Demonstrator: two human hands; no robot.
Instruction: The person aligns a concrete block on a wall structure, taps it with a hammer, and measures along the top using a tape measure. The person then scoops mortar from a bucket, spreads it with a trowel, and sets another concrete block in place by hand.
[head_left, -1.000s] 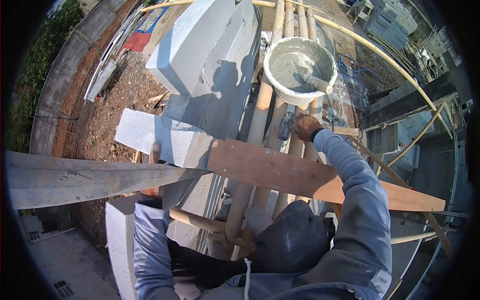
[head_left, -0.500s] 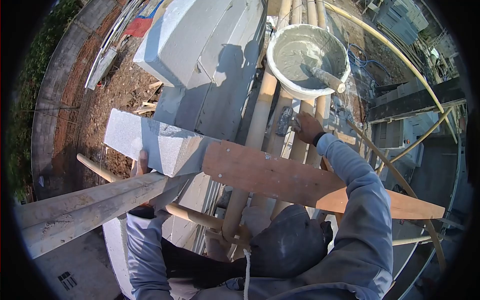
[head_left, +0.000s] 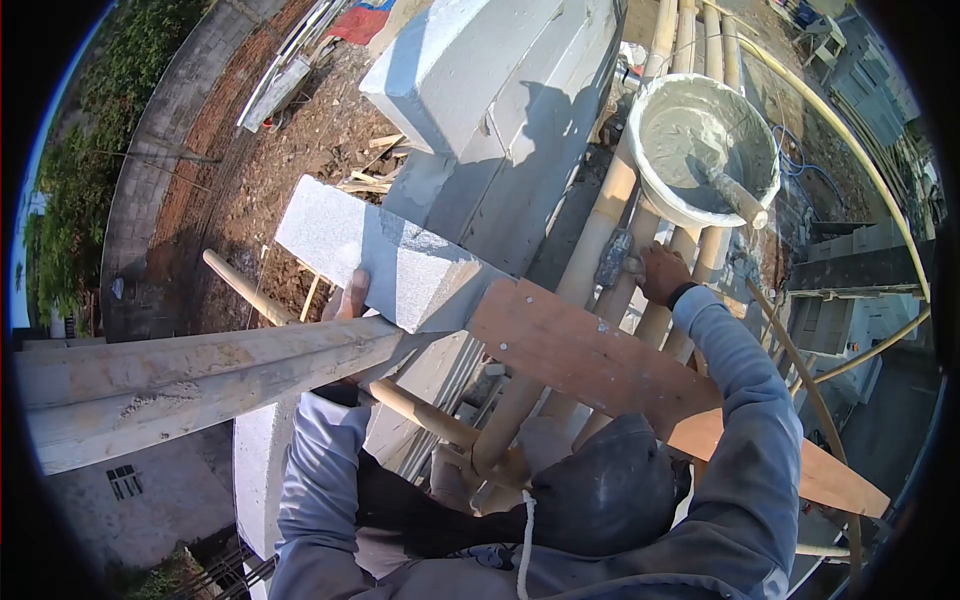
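Note:
My left hand [head_left: 350, 299] presses its fingers on the near side of a light grey block [head_left: 385, 255]; a wooden beam hides part of the hand. The block's right end meets a flat brown board [head_left: 590, 350] with a ragged left edge. My right hand [head_left: 664, 274] is wrapped round the handle of a tool with a dark, mortar-smeared head [head_left: 613, 258], above the bamboo poles and just below the bucket. In the white bucket [head_left: 640, 150] is wet grey mortar [head_left: 685, 140], with another tool's wooden handle [head_left: 738, 198] leaning out over the rim.
A wall of large pale blocks [head_left: 490, 110] runs up the middle. Bamboo poles [head_left: 600, 220] lie alongside it. The wooden beam [head_left: 200, 375] enters from the left. Rubble ground [head_left: 290, 170] lies far below on the left, and a curved bamboo pole [head_left: 860, 130] arcs at the right.
The view has turned, shifting block, board and bucket rightward in the frame. My left hand stays at the block, and my right hand still holds the tool near the bucket.

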